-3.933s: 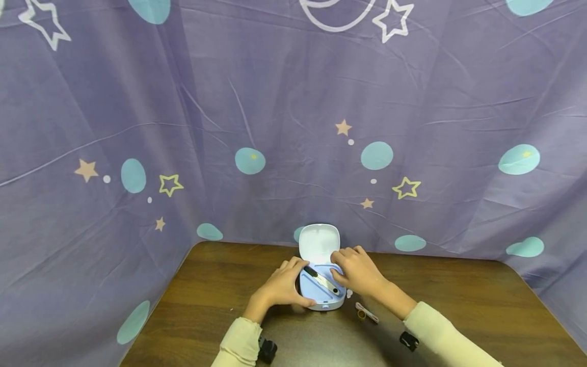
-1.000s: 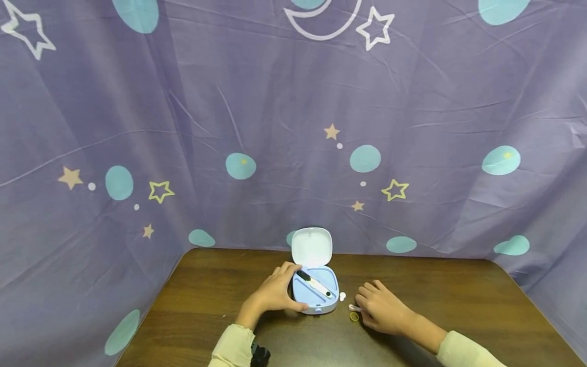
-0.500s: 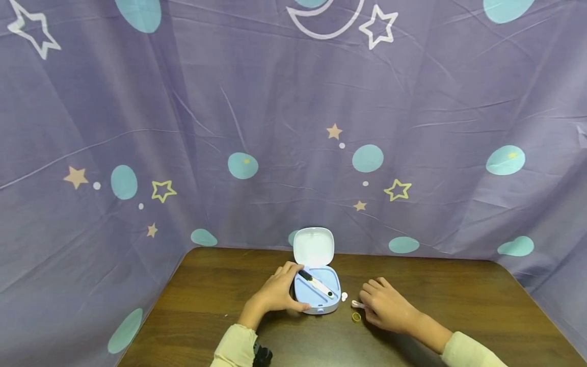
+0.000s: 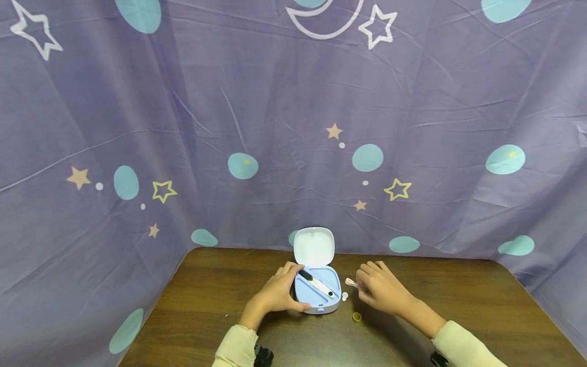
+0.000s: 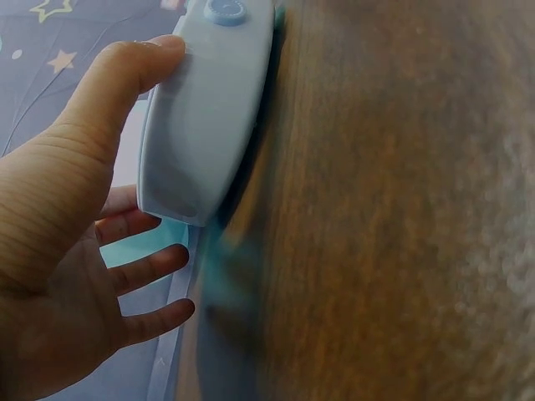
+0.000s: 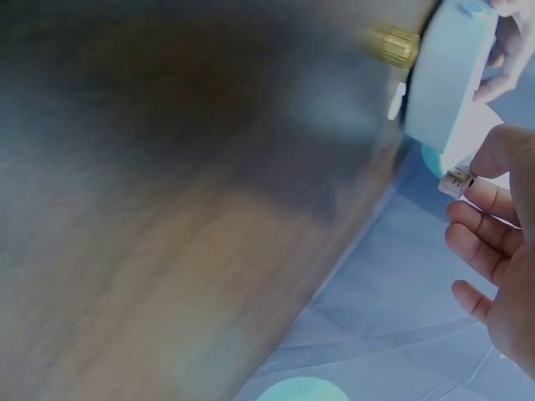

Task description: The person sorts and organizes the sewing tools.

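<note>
A light blue case (image 4: 327,306) stands on the table with its white lid (image 4: 314,246) raised. Inside lies a slim white tool (image 4: 323,288) with a black end. My left hand (image 4: 274,293) grips the case's left side, thumb on the front wall near the round button (image 5: 226,11) and the other fingers towards the back; its lower fingers are spread free. Between thumb and forefinger, my right hand (image 4: 380,287) pinches a small folded tape measure (image 6: 456,181), white with printed marks. That hand is just right of the case.
A ribbed gold thimble (image 4: 356,317) stands on the brown wooden table (image 4: 220,306), front right of the case. Small white discs (image 4: 345,295) lie close to the case's right side. Behind the table hangs a purple curtain (image 4: 293,127) with stars.
My right hand earlier leaves the case for the tape measure beside the thimble. Since half a second ago it has moved it away from the thimble, farther back and slightly left. The left hand keeps its grip.
</note>
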The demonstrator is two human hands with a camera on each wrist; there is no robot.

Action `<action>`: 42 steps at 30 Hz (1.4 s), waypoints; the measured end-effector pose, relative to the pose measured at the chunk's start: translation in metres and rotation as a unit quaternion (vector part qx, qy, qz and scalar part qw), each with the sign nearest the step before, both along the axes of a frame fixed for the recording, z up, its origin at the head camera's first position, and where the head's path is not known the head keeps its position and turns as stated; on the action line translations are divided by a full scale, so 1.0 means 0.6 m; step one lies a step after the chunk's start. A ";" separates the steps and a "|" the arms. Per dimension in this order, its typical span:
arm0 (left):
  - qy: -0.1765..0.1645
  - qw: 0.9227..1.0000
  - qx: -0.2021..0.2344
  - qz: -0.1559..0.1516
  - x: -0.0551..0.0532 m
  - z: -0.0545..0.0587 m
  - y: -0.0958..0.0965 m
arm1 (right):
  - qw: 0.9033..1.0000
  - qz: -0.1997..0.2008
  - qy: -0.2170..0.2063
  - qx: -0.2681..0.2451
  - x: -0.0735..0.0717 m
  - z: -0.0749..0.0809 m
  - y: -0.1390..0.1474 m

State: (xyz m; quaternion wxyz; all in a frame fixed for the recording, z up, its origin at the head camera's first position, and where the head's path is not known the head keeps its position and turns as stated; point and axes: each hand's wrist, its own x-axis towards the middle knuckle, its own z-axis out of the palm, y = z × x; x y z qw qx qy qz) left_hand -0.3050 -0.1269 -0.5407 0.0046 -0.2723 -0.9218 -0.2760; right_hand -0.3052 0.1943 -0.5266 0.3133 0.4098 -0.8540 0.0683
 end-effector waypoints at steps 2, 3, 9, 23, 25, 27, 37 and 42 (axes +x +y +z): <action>0.000 1.000 0.001 -0.001 0.001 -0.001 0.000 | 1.000 -0.003 -0.004 -0.007 -0.006 0.002 -0.008; 0.000 1.000 0.001 -0.001 0.001 -0.002 0.000 | 1.000 -0.004 -0.005 -0.009 -0.008 0.003 -0.012; 0.001 1.000 0.003 -0.002 0.004 -0.004 -0.001 | 1.000 -0.003 -0.013 -0.013 -0.020 0.011 -0.046; 0.002 1.000 0.003 0.002 -0.001 -0.003 0.001 | 0.999 -0.013 -0.039 0.034 -0.047 0.026 -0.105; 0.001 1.000 0.003 0.002 -0.001 -0.004 0.001 | 0.998 -0.014 -0.039 0.041 -0.052 0.025 -0.110; 0.001 1.000 0.003 0.003 -0.001 -0.004 0.001 | 0.998 -0.014 -0.038 0.046 -0.056 0.024 -0.113; 0.002 1.000 0.004 0.005 -0.001 -0.007 0.000 | 0.998 -0.002 -0.022 0.062 -0.073 0.013 -0.126; 0.005 1.000 0.002 0.004 -0.001 -0.009 -0.001 | 0.998 0.003 -0.013 0.068 -0.074 0.008 -0.131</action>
